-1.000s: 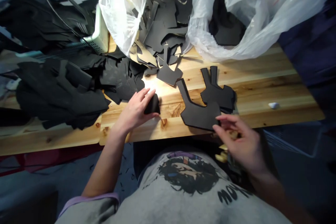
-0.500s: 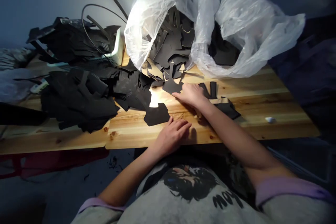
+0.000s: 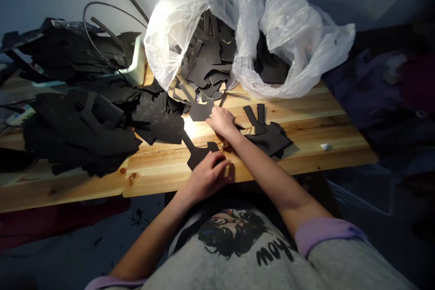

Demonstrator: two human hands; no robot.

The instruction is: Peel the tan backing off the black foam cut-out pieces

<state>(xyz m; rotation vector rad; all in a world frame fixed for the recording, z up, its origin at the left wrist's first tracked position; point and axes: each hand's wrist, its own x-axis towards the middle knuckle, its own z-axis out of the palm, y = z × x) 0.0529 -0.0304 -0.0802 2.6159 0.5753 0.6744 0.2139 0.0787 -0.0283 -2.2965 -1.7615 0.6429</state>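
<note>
My right hand reaches to the middle of the table, fingers closed at the edge of a flat black cut-out piece below the bag's mouth. Closer to me, my left hand rests loosely, fingers slightly bent and apart, over the near edge of another black cut-out piece with a narrow strip. The hand covers part of it. Beyond my right forearm lie several black pieces with two upright strips and a tan strip.
A white plastic bag spills black and tan pieces; a second bag stands beside it. Piles of black pieces cover the left of the wooden table. A pale basket holds more. A small white lump lies right.
The view has shifted, so the table appears further left. My right hand stays by the black piece near the bag; my left hand now covers more of the nearer piece, whose strip shows.
</note>
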